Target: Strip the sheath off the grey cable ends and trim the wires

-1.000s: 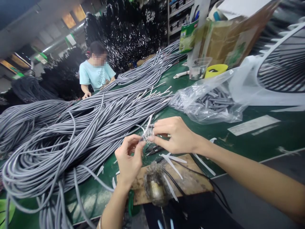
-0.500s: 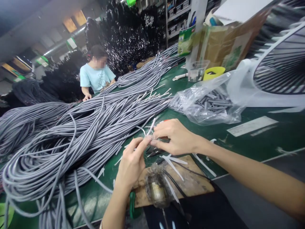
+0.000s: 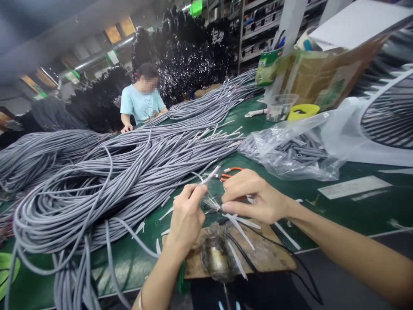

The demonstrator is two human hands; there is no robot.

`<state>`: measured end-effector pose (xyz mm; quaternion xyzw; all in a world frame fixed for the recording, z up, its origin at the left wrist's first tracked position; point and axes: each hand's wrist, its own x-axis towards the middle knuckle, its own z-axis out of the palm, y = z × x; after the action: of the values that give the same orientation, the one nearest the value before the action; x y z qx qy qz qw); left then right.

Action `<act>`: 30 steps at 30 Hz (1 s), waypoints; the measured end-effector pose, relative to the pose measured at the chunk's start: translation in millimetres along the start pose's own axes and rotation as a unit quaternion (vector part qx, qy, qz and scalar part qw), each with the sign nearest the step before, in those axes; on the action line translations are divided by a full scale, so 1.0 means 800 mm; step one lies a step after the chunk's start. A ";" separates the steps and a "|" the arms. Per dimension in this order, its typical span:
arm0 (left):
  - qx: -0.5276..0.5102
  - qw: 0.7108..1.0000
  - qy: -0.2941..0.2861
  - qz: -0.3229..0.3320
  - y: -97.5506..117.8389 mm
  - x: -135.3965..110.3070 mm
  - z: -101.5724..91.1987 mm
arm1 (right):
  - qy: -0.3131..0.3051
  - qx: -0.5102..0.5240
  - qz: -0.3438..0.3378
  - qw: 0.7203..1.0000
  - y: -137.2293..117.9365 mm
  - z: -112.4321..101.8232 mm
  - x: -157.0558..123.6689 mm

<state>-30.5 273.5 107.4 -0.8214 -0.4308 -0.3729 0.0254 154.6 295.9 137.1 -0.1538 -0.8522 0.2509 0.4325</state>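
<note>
My left hand [image 3: 189,213] is closed in a pinch around the stripped end of a grey cable, near the middle of the view. A white inner part [image 3: 212,173] sticks up past its fingertips. Thin silvery wire strands [image 3: 212,202] fan out between my hands. My right hand [image 3: 254,196] pinches the far ends of these strands between thumb and forefinger. Behind the right fingers lies a tool with orange handles [image 3: 232,169], partly hidden. Below my hands, a wooden board [image 3: 271,254] carries a small grimy metal device [image 3: 219,258] with dark leads.
A large bundle of grey cables [image 3: 80,198] covers the left of the green table [image 3: 358,215]. At right are a plastic bag of grey tubes [image 3: 300,150], a yellow ring [image 3: 303,112], a carton [image 3: 316,73] and a fan [image 3: 390,112]. A co-worker [image 3: 143,103] sits across.
My hands have drawn apart, the right one moving rightward, and the wire strands now stretch between them. The orange handles show more. The whole view has shifted slightly.
</note>
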 end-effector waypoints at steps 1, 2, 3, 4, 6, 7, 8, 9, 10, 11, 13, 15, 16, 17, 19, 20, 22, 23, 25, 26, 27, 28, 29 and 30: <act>-0.002 1.000 0.002 -0.026 -0.004 0.001 0.002 | -0.002 0.017 0.001 1.000 -0.004 0.000 -0.003; -0.008 0.998 0.004 -0.066 -0.010 0.002 0.002 | -0.001 0.039 0.004 0.999 -0.007 0.000 -0.006; -0.017 0.993 0.010 -0.117 -0.016 0.004 0.003 | 0.007 0.064 0.007 0.998 -0.010 -0.001 -0.008; -0.039 0.984 0.023 -0.173 -0.022 0.007 0.002 | 0.026 0.089 0.012 0.996 -0.011 -0.003 -0.011; -0.129 0.958 0.050 -0.250 -0.028 0.012 -0.001 | 0.109 0.111 0.044 0.987 -0.008 -0.003 -0.011; -0.203 0.944 0.052 -0.255 -0.026 0.015 -0.002 | 0.160 0.103 0.079 0.978 -0.005 -0.002 -0.009; -0.278 0.927 0.042 -0.247 -0.022 0.017 -0.002 | 0.210 0.088 0.125 0.966 0.000 0.000 -0.006; -0.342 0.910 0.024 -0.233 -0.015 0.018 -0.002 | 0.247 0.070 0.179 0.950 0.006 0.004 -0.002; -0.387 0.895 0.008 -0.222 -0.008 0.018 -0.002 | 0.273 0.078 0.222 0.933 0.012 0.008 0.003; -0.416 0.883 -0.007 -0.217 0.000 0.017 -0.001 | 0.265 0.111 0.248 0.925 0.017 0.012 0.007; -0.434 0.873 -0.028 -0.220 0.012 0.014 0.002 | 0.201 0.173 0.301 0.916 0.025 0.020 0.013; -0.425 0.876 -0.047 -0.223 0.017 0.011 0.005 | 0.140 0.225 0.328 0.907 0.030 0.028 0.015; -0.417 0.880 -0.056 -0.221 0.017 0.010 0.007 | 0.129 0.247 0.333 0.901 0.030 0.031 0.014; -0.409 0.884 -0.064 -0.218 0.017 0.009 0.009 | 0.131 0.266 0.336 0.894 0.030 0.034 0.013; -0.393 0.893 -0.071 -0.208 0.016 0.008 0.013 | 0.165 0.292 0.336 0.880 0.029 0.039 0.011; -0.384 0.898 -0.069 -0.204 0.015 0.008 0.014 | 0.188 0.298 0.335 0.874 0.027 0.040 0.011; -0.365 0.908 -0.060 -0.198 0.016 0.009 0.015 | 0.235 0.297 0.328 0.866 0.024 0.042 0.011; -0.360 0.911 -0.057 -0.194 0.017 0.009 0.015 | 0.257 0.291 0.323 0.863 0.023 0.041 0.012; -0.365 0.910 -0.050 -0.193 0.020 0.010 0.015 | 0.296 0.283 0.321 0.854 0.023 0.037 0.013; -0.375 0.905 -0.047 -0.197 0.021 0.010 0.015 | 0.314 0.283 0.323 0.847 0.025 0.033 0.014; -0.390 0.896 -0.042 -0.206 0.023 0.010 0.015 | 0.335 0.287 0.328 0.835 0.027 0.029 0.015; -0.408 0.886 -0.032 -0.219 0.024 0.010 0.015 | 0.360 0.295 0.331 0.821 0.029 0.024 0.015; -0.425 0.874 -0.017 -0.234 0.025 0.011 0.015 | 0.388 0.301 0.332 0.805 0.032 0.019 0.015; -0.439 0.863 0.002 -0.250 0.026 0.011 0.014 | 0.412 0.303 0.331 0.793 0.034 0.015 0.014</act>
<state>-5.6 270.6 110.4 -0.6115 -0.4133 -0.5192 -0.4310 139.8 320.3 123.4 -0.3766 -0.3706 0.5373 0.6573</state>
